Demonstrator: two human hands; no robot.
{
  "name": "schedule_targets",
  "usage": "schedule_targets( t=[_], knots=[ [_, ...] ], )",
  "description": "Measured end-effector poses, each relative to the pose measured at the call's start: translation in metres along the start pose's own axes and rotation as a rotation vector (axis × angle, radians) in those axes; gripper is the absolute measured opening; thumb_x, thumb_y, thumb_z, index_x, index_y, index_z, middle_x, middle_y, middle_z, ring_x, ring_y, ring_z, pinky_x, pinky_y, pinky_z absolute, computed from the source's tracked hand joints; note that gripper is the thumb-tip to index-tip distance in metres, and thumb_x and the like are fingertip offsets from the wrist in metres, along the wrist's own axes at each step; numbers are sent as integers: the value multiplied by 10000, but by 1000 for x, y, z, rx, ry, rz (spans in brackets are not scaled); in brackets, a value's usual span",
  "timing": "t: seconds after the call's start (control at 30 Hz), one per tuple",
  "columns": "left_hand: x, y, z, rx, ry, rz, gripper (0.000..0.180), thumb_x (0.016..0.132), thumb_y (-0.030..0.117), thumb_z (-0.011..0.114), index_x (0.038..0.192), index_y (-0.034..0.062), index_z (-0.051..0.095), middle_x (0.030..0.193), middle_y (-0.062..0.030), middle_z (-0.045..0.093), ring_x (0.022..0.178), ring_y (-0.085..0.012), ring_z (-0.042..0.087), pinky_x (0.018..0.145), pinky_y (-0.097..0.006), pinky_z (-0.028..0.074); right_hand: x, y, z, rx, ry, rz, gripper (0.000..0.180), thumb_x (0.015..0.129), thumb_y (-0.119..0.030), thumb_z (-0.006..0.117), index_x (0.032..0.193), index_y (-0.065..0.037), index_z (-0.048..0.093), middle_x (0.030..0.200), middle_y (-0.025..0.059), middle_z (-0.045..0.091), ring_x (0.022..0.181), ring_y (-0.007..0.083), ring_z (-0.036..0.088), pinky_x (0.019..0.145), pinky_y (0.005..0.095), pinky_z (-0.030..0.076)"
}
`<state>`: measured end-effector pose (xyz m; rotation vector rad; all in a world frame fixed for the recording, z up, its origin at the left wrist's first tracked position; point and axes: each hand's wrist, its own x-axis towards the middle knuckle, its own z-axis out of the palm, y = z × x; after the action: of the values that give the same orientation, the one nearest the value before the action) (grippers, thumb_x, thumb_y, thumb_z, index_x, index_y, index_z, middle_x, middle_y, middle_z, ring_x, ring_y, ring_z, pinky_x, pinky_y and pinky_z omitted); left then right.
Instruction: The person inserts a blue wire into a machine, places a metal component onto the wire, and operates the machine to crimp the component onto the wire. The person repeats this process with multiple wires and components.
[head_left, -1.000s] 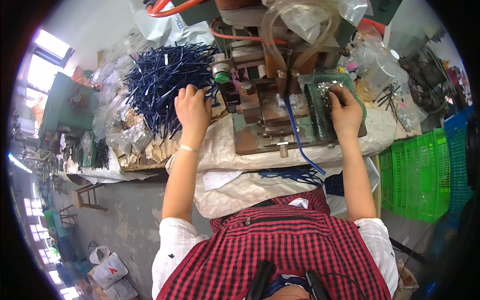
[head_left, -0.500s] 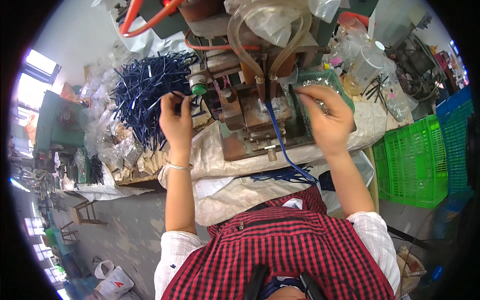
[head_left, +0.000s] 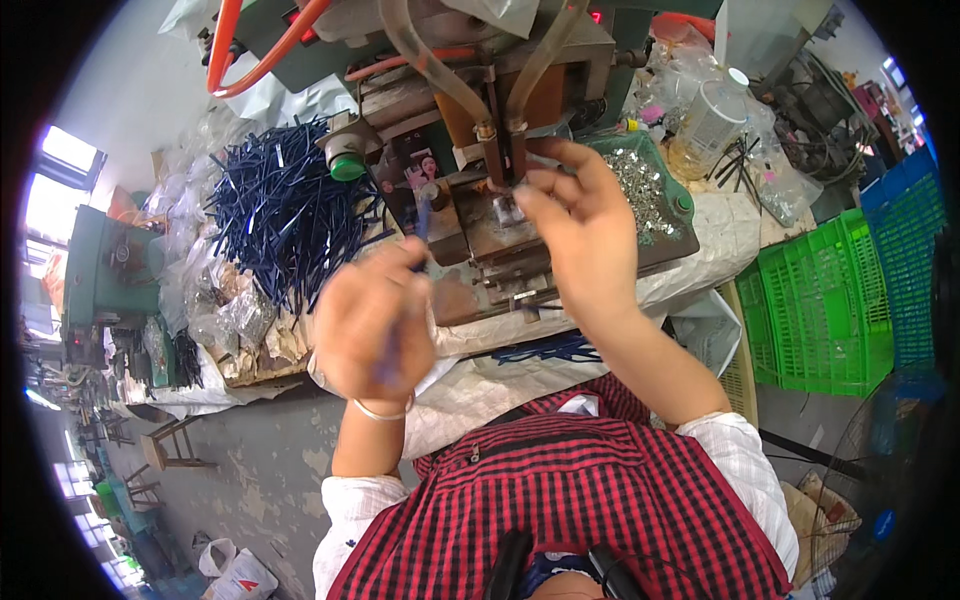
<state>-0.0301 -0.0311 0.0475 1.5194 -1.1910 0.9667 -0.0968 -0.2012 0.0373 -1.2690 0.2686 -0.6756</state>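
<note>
Left hand: left of centre in the frame, badly blurred. Fingers curled around a blue strip, one end poking up past the fingertips, more of the blue showing against the palm side. Exact finger placement can't be read through the blur.

Right hand: centre of the frame, at the press. Thumb and fingers bent, tips close beside the metal press head. Cannot tell whether a small piece sits between them; contact with the metal unclear too.

Around the hands: large tangled heap of dark blue strips, upper left; a smaller bundle of strips below the press, near mid-frame. Green tray right of the right hand, small shiny metal pieces inside. Green button between heap and press.

Handling, by judgement: strip looks very light, limp and narrow, likely fabric or cord; hard to crush, easy to bend or twist. Best pinched close to an end, so little of the tip droops; a mid-length hold would probably let it flop. Metal pieces look tiny and probably slippery; fingertip pick-up, one apiece.
</note>
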Motion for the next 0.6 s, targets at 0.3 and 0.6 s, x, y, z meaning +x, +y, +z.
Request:
schedule_targets(
  t=[0.3,0.6],
  knots=[
    [-17,9,47,19,-302,246,300,707,62,875,921,88,666,1033,-119,734,554,-142,587,469,-262,427,36,25,-104,-1396,-18,-413,235,823,-138,735,1039,-47,754,1257,244,667,1271,427,575,1070,492,468],
    [-28,-3,54,-40,-198,281,288,703,105,879,913,122,683,1012,-98,734,538,-126,576,446,-255,425,40,77,-159,-1405,141,-409,166,825,-187,790,910,-46,774,1252,195,696,1214,382,623,1057,451,471]
  ],
)
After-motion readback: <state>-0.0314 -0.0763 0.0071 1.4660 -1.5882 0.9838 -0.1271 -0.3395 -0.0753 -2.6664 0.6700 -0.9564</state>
